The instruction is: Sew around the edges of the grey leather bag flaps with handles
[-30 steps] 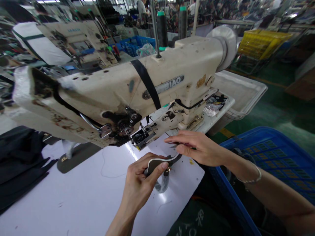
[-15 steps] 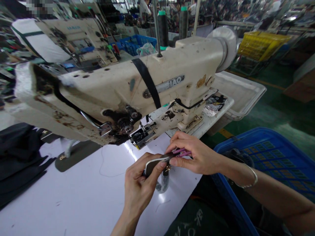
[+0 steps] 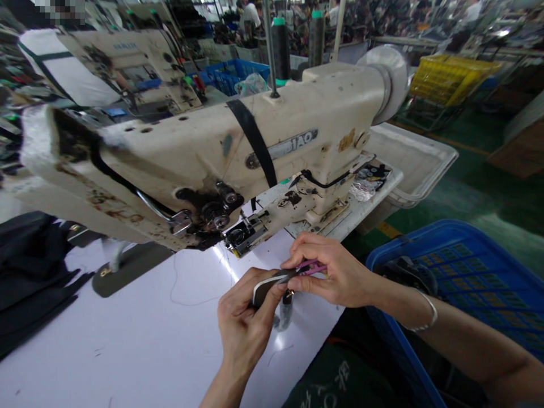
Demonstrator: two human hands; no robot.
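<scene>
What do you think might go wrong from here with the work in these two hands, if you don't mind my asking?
The pink-handled snips in the right hand press close to the dark strip with a white edge in the left hand, so they might nick the strip or the left fingers. The small gold-coloured metal fitting beneath it might catch or slip. The cream sewing machine's metal presser foot is nearby, so a hand might knock it.

I'm watching magenta-handled scissors point(image 3: 312, 267) and a black, white-edged strap point(image 3: 266, 288) just in front of the stained cream sewing machine point(image 3: 212, 153), with a blue latticed crate point(image 3: 471, 280) showing to its right.
</scene>
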